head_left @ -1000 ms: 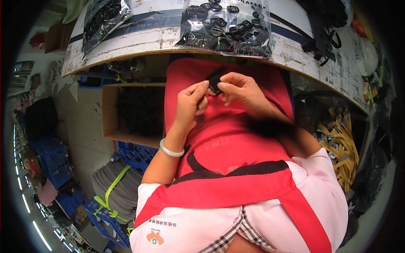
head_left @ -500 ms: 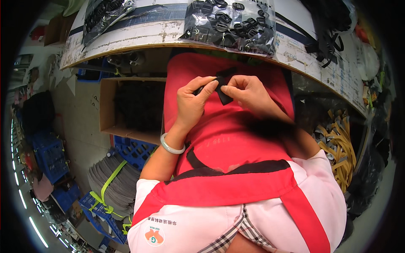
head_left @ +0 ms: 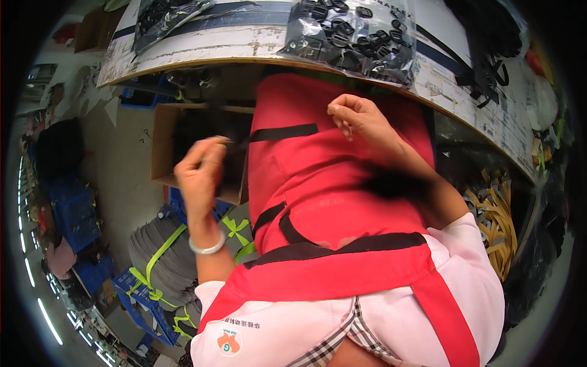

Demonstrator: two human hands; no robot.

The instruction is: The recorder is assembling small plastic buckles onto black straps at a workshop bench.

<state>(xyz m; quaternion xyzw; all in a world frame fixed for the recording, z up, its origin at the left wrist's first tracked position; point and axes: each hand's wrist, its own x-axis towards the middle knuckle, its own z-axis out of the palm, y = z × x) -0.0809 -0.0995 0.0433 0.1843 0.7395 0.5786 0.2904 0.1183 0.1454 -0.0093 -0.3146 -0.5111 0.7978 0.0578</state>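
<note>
Below the bench [head_left: 251,49], the carton [head_left: 164,144] could, if misjudged, be knocked by the left hand [head_left: 199,171], its fingers too blurred to be read; the right hand [head_left: 365,118] is held with fingers curled together.

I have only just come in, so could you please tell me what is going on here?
Someone in a red apron has both hands apart. The blurred left hand is by an open cardboard box; whether it holds anything is unclear. The right hand, loosely curled, shows nothing held. A black strip lies across the apron, and a clear bag of black buckles is on the table.
</note>
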